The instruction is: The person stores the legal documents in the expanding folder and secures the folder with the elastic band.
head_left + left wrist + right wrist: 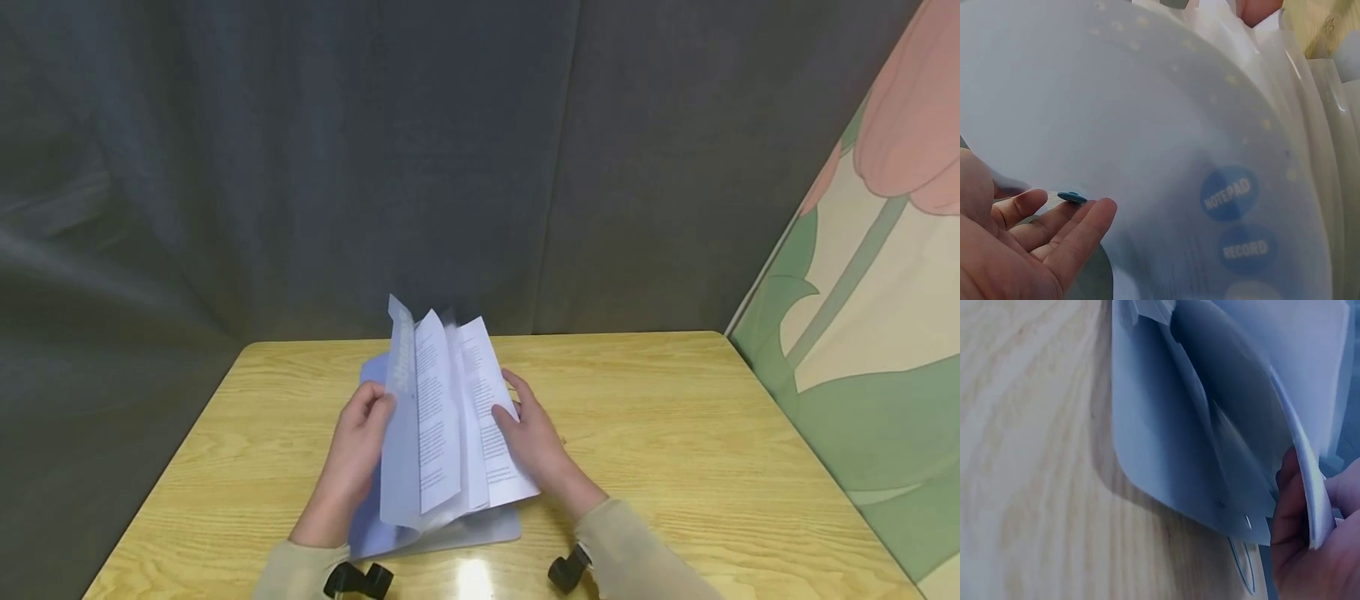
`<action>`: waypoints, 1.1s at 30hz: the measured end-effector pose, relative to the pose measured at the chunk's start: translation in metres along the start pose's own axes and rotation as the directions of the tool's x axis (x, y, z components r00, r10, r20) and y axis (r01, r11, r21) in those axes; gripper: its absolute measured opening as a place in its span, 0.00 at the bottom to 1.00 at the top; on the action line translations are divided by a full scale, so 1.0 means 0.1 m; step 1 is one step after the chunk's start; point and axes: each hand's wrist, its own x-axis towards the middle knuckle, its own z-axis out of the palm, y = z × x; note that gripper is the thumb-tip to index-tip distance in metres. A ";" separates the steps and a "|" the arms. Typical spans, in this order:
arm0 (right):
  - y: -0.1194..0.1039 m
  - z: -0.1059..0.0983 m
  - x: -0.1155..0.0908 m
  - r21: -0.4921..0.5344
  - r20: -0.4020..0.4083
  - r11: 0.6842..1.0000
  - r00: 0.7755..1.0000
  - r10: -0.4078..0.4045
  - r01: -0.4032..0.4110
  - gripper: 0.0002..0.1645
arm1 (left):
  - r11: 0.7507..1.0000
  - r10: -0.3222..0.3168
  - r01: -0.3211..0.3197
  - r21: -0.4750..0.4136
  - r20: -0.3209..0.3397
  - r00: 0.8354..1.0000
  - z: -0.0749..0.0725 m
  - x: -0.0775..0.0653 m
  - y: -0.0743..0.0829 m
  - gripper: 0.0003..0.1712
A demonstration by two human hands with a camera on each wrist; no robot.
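Note:
A bluish translucent document folder (367,525) stands spread open above the table in the head view, its inner sleeves fanned. My left hand (363,429) pinches the edge of its left flap (400,467). In the left wrist view, a teal snap button (1072,197) shows by my fingers, and the flap bears a round blue NOTEPAD label (1229,192). My right hand (536,442) grips printed papers (498,462) at their right edge, thumb in front and fingers behind. The right wrist view shows the thin paper edge (1310,481) between thumb and fingers.
Under the folder is a light wooden table (675,433). A dark curtain (465,167) hangs behind it, and a panel with a tulip pattern (885,333) stands on the right. A thin looped cord (1250,575) hangs from the folder's edge in the right wrist view.

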 end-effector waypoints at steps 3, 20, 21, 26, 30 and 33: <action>0.00 0.07 -0.02 -0.011 -0.002 1.000 1.000 -0.007 0.007 0.37 | 1.000 0.006 -0.006 -0.010 0.007 1.000 -0.01 0.01 -0.01 0.10; 0.03 0.09 -0.07 -0.126 -0.035 0.992 0.999 -0.008 0.003 0.31 | 1.000 0.018 -0.017 -0.019 0.030 0.999 0.11 0.05 -0.03 0.09; 0.03 0.09 -0.07 -0.128 -0.035 0.992 0.999 -0.004 -0.001 0.31 | 1.000 0.018 -0.018 -0.019 0.031 0.999 0.13 0.05 -0.03 0.09; 0.05 0.08 -0.10 -0.112 -0.020 0.993 1.000 -0.022 0.020 0.31 | 1.000 0.025 -0.025 -0.019 0.035 0.999 0.20 0.06 -0.02 0.09; 0.08 0.06 -0.11 -0.092 -0.002 0.995 1.000 -0.026 0.025 0.31 | 0.999 0.036 -0.035 -0.017 0.043 0.998 0.26 0.06 -0.02 0.09; 0.10 0.05 -0.11 -0.079 0.012 0.997 1.000 -0.024 0.025 0.31 | 0.999 0.037 -0.037 -0.009 0.047 0.998 0.29 0.07 -0.02 0.08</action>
